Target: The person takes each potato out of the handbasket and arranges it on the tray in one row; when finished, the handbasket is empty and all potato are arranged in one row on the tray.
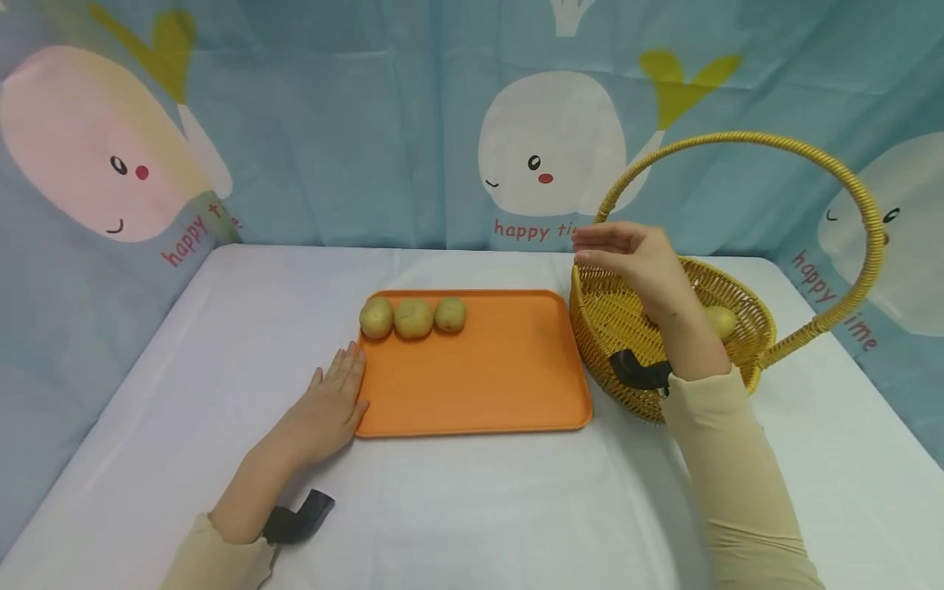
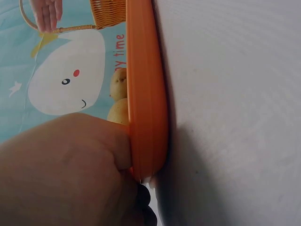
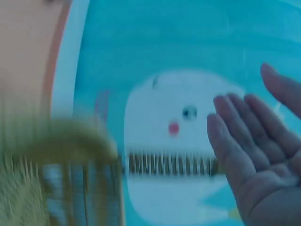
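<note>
An orange tray [image 1: 472, 385] lies on the white table with three potatoes [image 1: 414, 318] in a row along its back left. My left hand [image 1: 324, 414] rests against the tray's left edge, fingers extended; the left wrist view shows the hand [image 2: 70, 165] beside the tray's side [image 2: 148, 94]. Over the wicker basket [image 1: 597, 360] at the right, my right hand [image 1: 642, 262] is raised, holding nothing. In the right wrist view that hand [image 3: 263, 150] has its fingers extended and its palm bare. A potato [image 1: 720, 323] lies in the basket, partly behind the right forearm.
The basket's tall handle [image 1: 870, 221] arches up over its right side. A blue printed curtain [image 1: 354, 147] hangs behind the table. White table surface [image 1: 472, 500] lies in front of the tray. A dark device is strapped at each wrist.
</note>
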`<state>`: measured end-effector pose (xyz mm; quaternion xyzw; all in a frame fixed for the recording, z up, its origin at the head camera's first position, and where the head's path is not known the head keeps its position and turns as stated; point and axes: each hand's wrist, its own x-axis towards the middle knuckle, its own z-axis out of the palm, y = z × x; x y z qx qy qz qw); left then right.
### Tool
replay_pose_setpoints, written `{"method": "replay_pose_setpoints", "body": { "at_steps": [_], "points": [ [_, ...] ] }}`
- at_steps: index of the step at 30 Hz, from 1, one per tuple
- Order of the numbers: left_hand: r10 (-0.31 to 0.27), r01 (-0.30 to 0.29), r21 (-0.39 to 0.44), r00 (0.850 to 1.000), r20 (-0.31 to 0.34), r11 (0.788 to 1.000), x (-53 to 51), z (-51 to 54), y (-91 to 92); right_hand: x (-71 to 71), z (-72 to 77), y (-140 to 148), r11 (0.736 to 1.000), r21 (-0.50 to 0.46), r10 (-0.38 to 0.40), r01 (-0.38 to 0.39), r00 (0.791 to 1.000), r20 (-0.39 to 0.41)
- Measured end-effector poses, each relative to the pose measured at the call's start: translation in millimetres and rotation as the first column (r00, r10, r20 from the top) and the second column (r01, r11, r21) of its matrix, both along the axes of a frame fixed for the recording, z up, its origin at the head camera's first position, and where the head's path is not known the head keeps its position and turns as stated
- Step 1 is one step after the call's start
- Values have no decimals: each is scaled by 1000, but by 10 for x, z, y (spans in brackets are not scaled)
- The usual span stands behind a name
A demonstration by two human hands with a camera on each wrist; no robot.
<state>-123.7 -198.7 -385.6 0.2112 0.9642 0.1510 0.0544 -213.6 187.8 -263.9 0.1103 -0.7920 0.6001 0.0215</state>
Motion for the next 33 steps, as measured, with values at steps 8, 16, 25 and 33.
{"method": "replay_pose_setpoints", "body": {
  "at_steps": [8,16,25,33],
  "points": [
    [-3,3,-3,1000,-15,1000,11,-29,-4,-11,44,580,972,234,-18,8,999,40],
    [2,-2,26,1000,1,1000,-11,-48,-21,-79,-82,987,930,361,-124,69,984,131],
    [-11,10,42,999,31,999,-31,-58,-17,-158,-298,1301,947,302,-183,112,958,221],
    [-13,11,38,999,38,999,-58,-55,-37,-226,-396,1384,916,395,-177,65,951,254]
  ]
}}
